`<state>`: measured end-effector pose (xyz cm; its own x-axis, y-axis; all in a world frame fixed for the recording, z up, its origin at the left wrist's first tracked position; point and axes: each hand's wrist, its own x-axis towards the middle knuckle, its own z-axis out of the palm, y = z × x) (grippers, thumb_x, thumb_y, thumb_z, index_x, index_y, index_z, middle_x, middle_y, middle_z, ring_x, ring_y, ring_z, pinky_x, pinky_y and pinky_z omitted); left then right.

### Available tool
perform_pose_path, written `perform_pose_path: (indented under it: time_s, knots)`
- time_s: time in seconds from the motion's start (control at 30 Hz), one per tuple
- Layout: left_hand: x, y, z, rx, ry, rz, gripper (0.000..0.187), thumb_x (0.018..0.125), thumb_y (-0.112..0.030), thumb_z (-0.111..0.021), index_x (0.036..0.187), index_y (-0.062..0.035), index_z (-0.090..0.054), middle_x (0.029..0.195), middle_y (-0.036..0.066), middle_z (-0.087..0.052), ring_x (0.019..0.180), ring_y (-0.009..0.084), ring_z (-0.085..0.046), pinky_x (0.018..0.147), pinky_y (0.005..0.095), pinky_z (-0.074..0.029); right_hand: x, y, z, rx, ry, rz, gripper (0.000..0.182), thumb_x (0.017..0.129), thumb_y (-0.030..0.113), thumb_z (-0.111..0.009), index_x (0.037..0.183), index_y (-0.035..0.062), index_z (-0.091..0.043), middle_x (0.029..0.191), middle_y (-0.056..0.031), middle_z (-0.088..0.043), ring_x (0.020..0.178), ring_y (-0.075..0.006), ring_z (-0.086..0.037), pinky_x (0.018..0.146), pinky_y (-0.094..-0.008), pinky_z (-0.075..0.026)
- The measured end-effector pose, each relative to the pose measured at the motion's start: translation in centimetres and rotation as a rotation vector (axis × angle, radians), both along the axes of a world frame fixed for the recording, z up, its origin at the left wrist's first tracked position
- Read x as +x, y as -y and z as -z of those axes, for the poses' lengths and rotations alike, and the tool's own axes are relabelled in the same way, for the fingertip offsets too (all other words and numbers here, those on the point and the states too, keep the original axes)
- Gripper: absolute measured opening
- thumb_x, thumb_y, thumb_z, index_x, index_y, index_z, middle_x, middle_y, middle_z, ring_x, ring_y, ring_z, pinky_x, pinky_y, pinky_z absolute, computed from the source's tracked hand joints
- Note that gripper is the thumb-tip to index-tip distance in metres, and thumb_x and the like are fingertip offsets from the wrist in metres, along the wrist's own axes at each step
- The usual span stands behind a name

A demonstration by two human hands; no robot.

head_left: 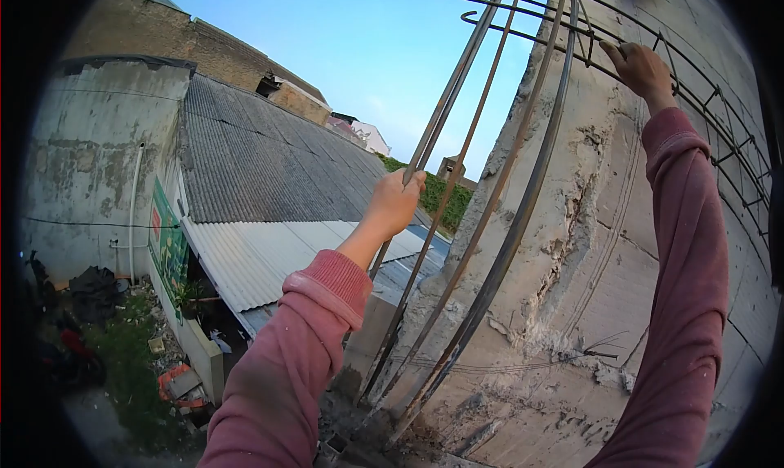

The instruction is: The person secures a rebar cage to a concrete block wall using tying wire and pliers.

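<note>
My left hand (396, 205) is closed around an upright steel rebar (454, 88) at the left of a group of vertical bars. My right hand (643, 70) is up at the top right, with its fingers wrapped round a bar of the rebar cage (694, 100). This cage has long rods with hooked left ends, tied by square stirrups, and runs along the wall to the right. Near the hooked ends, the tops of the upright bars meet or cross it. A thicker, curved dark bar (535, 189) stands between my hands. Both arms wear pink sleeves.
A rough brick and concrete wall (608, 247) rises close on the right. Below left lie a corrugated roof (261, 153) and paler sheets (273, 251). Far down is a yard with rubble, a green banner (166, 239) and a red motorbike (73, 345).
</note>
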<state>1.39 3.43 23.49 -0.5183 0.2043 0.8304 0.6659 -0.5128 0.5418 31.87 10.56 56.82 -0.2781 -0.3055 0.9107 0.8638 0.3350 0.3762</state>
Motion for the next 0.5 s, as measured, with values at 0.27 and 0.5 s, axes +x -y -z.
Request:
perform_pose_path:
  time_s: [0.27, 0.5]
  knots:
    - [-0.1, 0.0, 0.0, 0.006, -0.009, -0.024, 0.036, 0.095, -0.034, -0.049, 0.079, -0.0031, -0.054, 0.055, -0.004, -0.046, 0.047, 0.0075, -0.043, 0.046, 0.0248, -0.037, -0.4, 0.9, 0.3, 0.08, -0.006, -0.042, 0.067, 0.088, 0.064, -0.041, 0.077, 0.0037, -0.068, 0.073, -0.0152, -0.065, 0.069, -0.0322, -0.065, 0.063, -0.0431, -0.05]
    - [5.0, 3.4, 0.4, 0.36, -0.608, -0.562, 0.07, 0.091, -0.052, -0.048, 0.133, 0.0018, -0.033, 0.132, 0.022, -0.036, 0.121, 0.0332, -0.037, 0.096, 0.0448, -0.034, -0.4, -1.7, -0.9, 0.178, 0.006, -0.069, 0.064, 0.088, 0.061, -0.045, 0.068, 0.003, -0.065, 0.068, -0.0143, -0.063, 0.064, -0.0319, -0.064, 0.059, -0.0424, -0.049]
